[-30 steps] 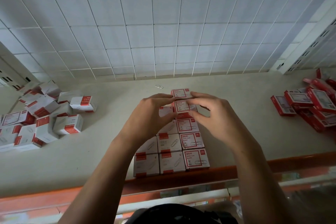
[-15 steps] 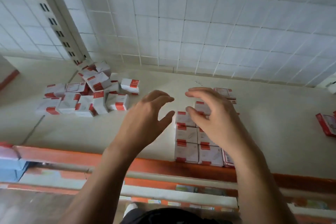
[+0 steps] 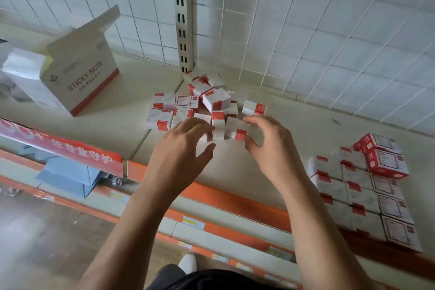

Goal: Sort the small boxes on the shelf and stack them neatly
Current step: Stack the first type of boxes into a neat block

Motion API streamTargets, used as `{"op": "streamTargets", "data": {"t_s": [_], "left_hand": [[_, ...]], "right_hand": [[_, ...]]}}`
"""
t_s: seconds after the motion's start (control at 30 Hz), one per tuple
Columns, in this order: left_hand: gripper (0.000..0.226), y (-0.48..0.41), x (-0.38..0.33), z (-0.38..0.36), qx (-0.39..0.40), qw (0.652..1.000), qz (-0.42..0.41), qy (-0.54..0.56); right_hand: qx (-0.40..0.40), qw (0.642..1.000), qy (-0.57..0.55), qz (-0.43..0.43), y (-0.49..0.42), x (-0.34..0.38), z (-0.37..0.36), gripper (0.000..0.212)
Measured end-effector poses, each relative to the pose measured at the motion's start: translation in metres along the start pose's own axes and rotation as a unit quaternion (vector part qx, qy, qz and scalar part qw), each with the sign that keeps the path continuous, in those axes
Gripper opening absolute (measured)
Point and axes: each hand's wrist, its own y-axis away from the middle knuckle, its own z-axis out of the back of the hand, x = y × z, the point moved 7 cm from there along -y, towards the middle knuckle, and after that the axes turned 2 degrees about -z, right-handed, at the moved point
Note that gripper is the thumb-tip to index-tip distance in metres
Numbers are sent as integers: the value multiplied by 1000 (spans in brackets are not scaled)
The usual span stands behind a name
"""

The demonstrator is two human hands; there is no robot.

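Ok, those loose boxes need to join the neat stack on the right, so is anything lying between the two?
Nothing visible does. The shelf between the loose boxes and the neat stack shows bare surface; only the right hand, reaching to them, hangs above that stretch.

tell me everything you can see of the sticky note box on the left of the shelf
The sticky note box is a white cardboard carton with an orange-red band along its bottom edge and STICKY NOTE printed in red on its long side; smaller print below is unreadable. It stands upright on the shelf, far left, turned at an angle, lid flap open and raised. Pale wrapped packs show at its open left end. The loose small boxes lie apart from it, to its right.
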Motion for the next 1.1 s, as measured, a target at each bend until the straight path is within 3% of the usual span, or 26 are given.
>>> {"op": "streamTargets", "data": {"t_s": [0.17, 0.4, 0.53, 0.67, 1.1], "left_hand": [[39, -12, 13, 1, 2, 999, -40, 0], [59, -34, 18, -20, 44, 993, -88, -64], [59, -35, 10, -30, 63, 987, -108, -101], [45, -37, 5, -34, 42, 989, -126, -64], [44, -37, -52, -40, 92, 973, -162, 133]], "right_hand": [[10, 999, 20, -23, -7, 0, -26, 37], [-55, 996, 12, -72, 12, -1, -4, 32], [-78, 994, 25, -77, 27, -1, 13, 31], [-86, 992, 28, -83, 38, 0, 20, 30], [-138, 984, 54, -101, 71, -17, 75, 33]]}}
